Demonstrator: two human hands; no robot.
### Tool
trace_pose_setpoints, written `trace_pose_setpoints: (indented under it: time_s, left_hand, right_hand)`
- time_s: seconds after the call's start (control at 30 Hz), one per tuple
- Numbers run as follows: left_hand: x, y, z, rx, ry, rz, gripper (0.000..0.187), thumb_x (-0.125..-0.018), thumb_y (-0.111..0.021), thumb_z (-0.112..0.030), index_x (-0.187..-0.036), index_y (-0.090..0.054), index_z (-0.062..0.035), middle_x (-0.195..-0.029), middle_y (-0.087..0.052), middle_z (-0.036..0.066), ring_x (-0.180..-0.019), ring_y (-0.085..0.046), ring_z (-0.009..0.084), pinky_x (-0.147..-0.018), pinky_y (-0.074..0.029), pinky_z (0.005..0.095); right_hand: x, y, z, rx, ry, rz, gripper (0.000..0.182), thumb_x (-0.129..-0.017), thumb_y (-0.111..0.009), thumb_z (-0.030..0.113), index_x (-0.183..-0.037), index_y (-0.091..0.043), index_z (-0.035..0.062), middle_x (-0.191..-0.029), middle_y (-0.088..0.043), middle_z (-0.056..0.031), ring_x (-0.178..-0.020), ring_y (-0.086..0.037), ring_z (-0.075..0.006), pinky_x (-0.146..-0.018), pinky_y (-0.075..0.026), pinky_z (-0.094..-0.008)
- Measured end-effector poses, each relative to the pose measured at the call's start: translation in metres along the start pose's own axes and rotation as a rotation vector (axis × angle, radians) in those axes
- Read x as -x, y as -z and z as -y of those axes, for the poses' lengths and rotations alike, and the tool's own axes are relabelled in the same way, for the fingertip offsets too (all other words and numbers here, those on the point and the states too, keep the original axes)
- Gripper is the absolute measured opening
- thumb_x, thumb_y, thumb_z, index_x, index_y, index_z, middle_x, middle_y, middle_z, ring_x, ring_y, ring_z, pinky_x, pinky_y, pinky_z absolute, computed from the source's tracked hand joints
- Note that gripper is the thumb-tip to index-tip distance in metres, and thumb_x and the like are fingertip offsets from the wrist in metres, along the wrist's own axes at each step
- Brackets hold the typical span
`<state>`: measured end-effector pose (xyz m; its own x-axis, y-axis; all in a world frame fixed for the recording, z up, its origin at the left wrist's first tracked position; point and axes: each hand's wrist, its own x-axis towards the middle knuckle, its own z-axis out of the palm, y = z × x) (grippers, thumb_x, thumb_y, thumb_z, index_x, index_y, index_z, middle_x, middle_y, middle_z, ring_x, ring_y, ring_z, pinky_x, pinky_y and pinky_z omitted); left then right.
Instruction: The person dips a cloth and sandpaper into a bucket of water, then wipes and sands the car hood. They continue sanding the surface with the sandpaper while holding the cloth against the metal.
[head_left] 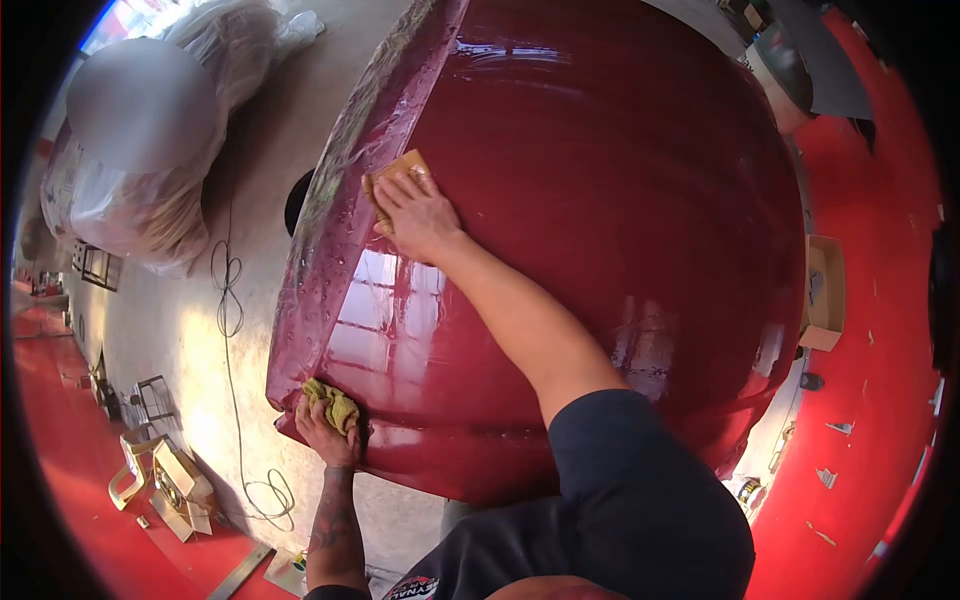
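Under my right hand (418,218), a tan-orange sanding pad or folded sheet (415,162) is pressed against the glossy dark red car panel (600,190), close to its left border. The fingers lie over the pad and hold it. My left hand (325,435) grips a crumpled yellow-green cloth (333,405) at the near left corner of the panel. Clear plastic sheeting (345,190), wet with droplets, runs along the panel's left side. Wet streaks and window reflections show on the red paint.
Left of the panel, a dark cord (238,400) loops across the concrete floor. A plastic-wrapped bundle (140,220) stands at the upper left. Opened cardboard boxes (180,492) sit at the lower left, and another cardboard box (824,295) stands beside the panel's right edge.
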<state>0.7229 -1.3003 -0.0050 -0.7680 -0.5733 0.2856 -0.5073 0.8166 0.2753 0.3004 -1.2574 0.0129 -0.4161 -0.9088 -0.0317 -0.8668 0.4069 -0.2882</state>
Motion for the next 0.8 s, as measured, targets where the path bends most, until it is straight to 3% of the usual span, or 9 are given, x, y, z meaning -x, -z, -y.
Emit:
trace_pose_setpoints:
  time_s: [0.17,0.23,0.27,0.37,0.43,0.5,0.63,0.7,0.8]
  left_hand:
    - [-0.004,0.002,-0.003,0.016,-0.017,0.004,0.064,-0.082,-0.062,-0.048,-0.129,-0.05,-0.0064,-0.137,-0.045,0.028,-0.129,-0.039,0.0457,-0.109,-0.028,0.0559]
    - [-0.004,0.001,-0.004,-0.003,0.018,0.013,0.062,-0.081,-0.065,-0.043,-0.129,-0.049,-0.0071,-0.137,-0.045,0.027,-0.129,-0.039,0.0454,-0.109,-0.028,0.0557]
    - [-0.004,0.001,-0.006,0.0,0.029,0.013,0.062,-0.081,-0.065,-0.043,-0.129,-0.049,-0.0071,-0.137,-0.045,0.027,-0.129,-0.039,0.0454,-0.109,-0.028,0.0557]
    - [-0.006,0.004,-0.01,0.006,0.02,-0.013,0.061,-0.078,-0.068,-0.037,-0.129,-0.049,-0.0083,-0.138,-0.045,0.026,-0.129,-0.039,0.0451,-0.108,-0.028,0.0555]
    - [-0.006,0.005,-0.009,0.001,0.013,0.004,0.06,-0.08,-0.069,-0.042,-0.125,-0.051,-0.0077,-0.139,-0.044,0.023,-0.13,-0.039,0.0446,-0.107,-0.029,0.0566]
    - [-0.003,0.002,-0.005,-0.014,0.026,0.018,0.06,-0.08,-0.069,-0.042,-0.126,-0.051,-0.0082,-0.14,-0.044,0.024,-0.13,-0.039,0.0448,-0.108,-0.029,0.0566]
    - [-0.004,0.002,-0.004,-0.024,0.008,0.014,0.06,-0.08,-0.07,-0.041,-0.127,-0.05,-0.0096,-0.141,-0.044,0.024,-0.13,-0.039,0.0442,-0.108,-0.029,0.0563]
    - [-0.003,0.001,-0.001,-0.012,0.002,0.011,0.06,-0.081,-0.07,-0.041,-0.127,-0.05,-0.0094,-0.141,-0.044,0.023,-0.13,-0.039,0.0444,-0.108,-0.029,0.0563]
    - [-0.003,0.005,-0.003,-0.01,0.0,0.015,0.061,-0.08,-0.07,-0.042,-0.127,-0.05,-0.0092,-0.14,-0.044,0.024,-0.13,-0.039,0.0445,-0.108,-0.029,0.0561]
  right_hand:
    - [0.153,0.058,-0.176,0.254,-0.639,-0.129,0.068,-0.105,-0.026,0.054,-0.158,-0.025,0.012,-0.165,-0.024,-0.0038,-0.153,-0.02,-0.0252,-0.124,-0.017,-0.0456]
    - [0.235,0.08,-0.246,0.333,-0.958,-0.079,0.07,-0.105,-0.024,0.056,-0.16,-0.019,0.0127,-0.167,-0.019,-0.004,-0.153,-0.016,-0.0255,-0.124,-0.015,-0.0448]
    - [0.27,0.087,-0.27,0.197,-1.181,-0.08,0.073,-0.104,-0.023,0.058,-0.161,-0.015,0.0129,-0.168,-0.015,-0.0037,-0.154,-0.016,-0.0261,-0.124,-0.014,-0.0448]
    - [0.251,0.077,-0.257,0.218,-1.339,-0.071,0.076,-0.103,-0.022,0.061,-0.161,-0.014,0.0122,-0.168,-0.014,-0.0051,-0.153,-0.015,-0.0323,-0.123,-0.013,-0.0528]
    - [0.177,0.051,-0.195,0.278,-1.049,-0.132,0.075,-0.103,-0.026,0.057,-0.159,-0.02,0.0075,-0.167,-0.017,-0.0074,-0.153,-0.014,-0.0333,-0.122,-0.011,-0.0567]
    - [0.098,0.025,-0.082,0.227,-0.744,-0.177,0.073,-0.105,-0.026,0.055,-0.158,-0.021,0.006,-0.166,-0.017,-0.0098,-0.153,-0.014,-0.032,-0.122,-0.011,-0.0564]
    - [0.041,-0.024,0.083,0.155,-0.172,0.023,0.073,-0.104,-0.029,0.054,-0.159,-0.021,0.0059,-0.167,-0.016,-0.0096,-0.154,-0.012,-0.0329,-0.122,-0.008,-0.0565]
    - [0.055,-0.022,0.065,0.035,-0.111,0.015,0.071,-0.102,-0.035,0.05,-0.159,-0.021,0.0091,-0.167,-0.016,-0.0067,-0.155,-0.011,-0.0295,-0.122,-0.007,-0.0578]
    - [0.125,0.024,-0.023,0.164,-0.454,-0.031,0.073,-0.104,-0.027,0.057,-0.16,-0.016,0.0115,-0.167,-0.017,-0.0056,-0.155,-0.011,-0.0248,-0.122,-0.009,-0.0578]
